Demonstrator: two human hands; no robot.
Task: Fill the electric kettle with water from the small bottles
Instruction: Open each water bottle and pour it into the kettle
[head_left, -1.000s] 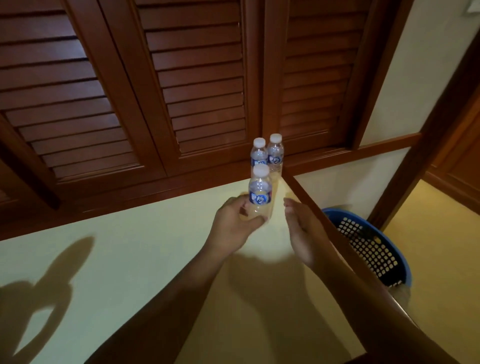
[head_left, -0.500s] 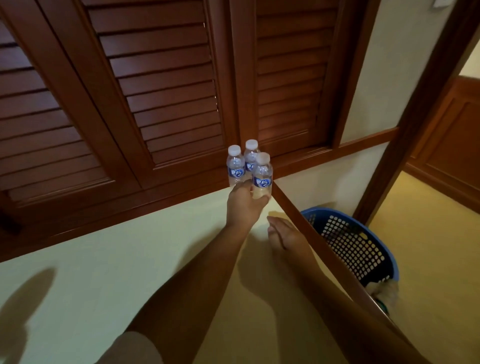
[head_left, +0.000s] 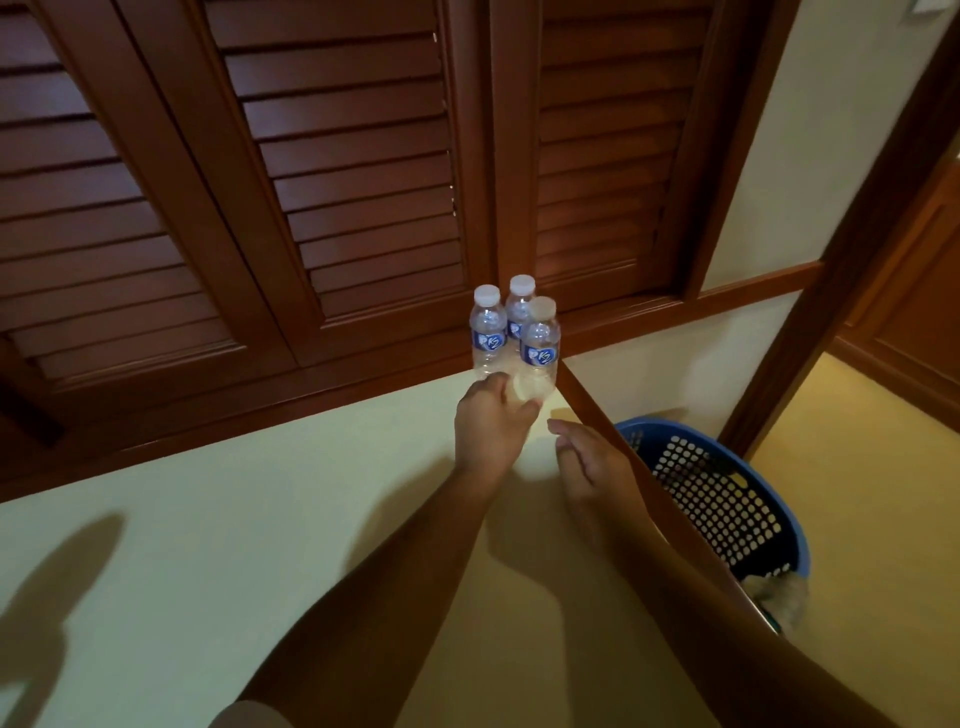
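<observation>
The left hand (head_left: 491, 431) curls round the base of the nearest bottle (head_left: 540, 348), which stands just ahead of it against two more bottles (head_left: 488, 332). A grip higher up, at the label, would likely steady it. The right hand (head_left: 589, 460) lies slack and empty on the surface (head_left: 260, 519). No kettle shows, and the bottle's cap is blurred.

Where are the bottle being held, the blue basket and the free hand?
held bottle (head_left: 540, 351): head view, on its blue label.
basket (head_left: 727, 499): head view, on its perforated wall.
right hand (head_left: 589, 460): head view, on the back of the hand.
</observation>
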